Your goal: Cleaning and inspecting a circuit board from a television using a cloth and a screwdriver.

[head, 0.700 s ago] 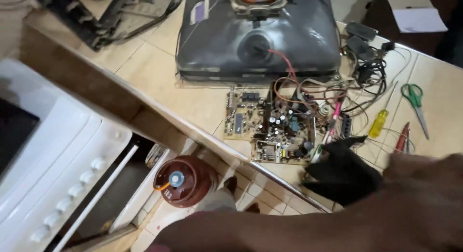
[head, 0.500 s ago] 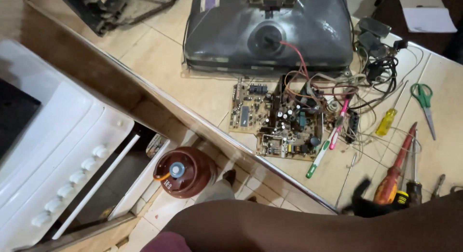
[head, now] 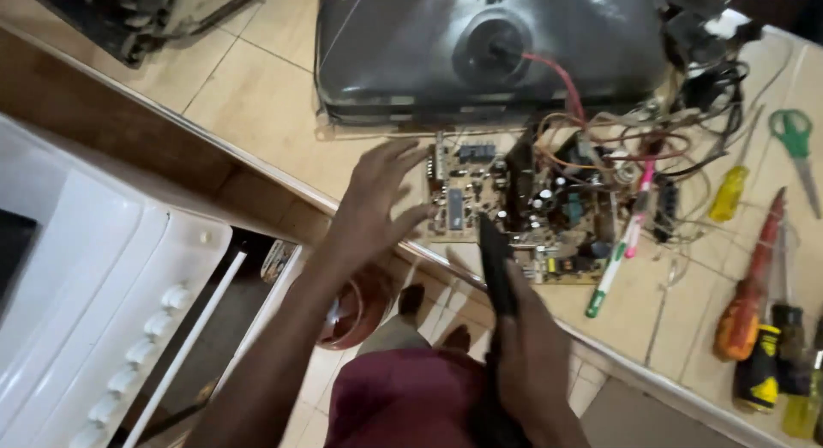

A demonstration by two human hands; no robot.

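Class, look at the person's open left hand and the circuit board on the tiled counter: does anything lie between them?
Nothing visible does. The left hand hovers open at the near-left edge of the green circuit board, fingertips over it. The right hand holds a slim black tool whose tip points at the board's near edge, beside that hand, not between.

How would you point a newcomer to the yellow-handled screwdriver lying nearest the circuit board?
Start at the big grey picture tube on the tiled counter; the circuit board lies just in front. Right of the board, past the black wires, lies the yellow-handled screwdriver. It is short with a clear yellow handle, unlike the long red-orange screwdriver and green scissors nearby.
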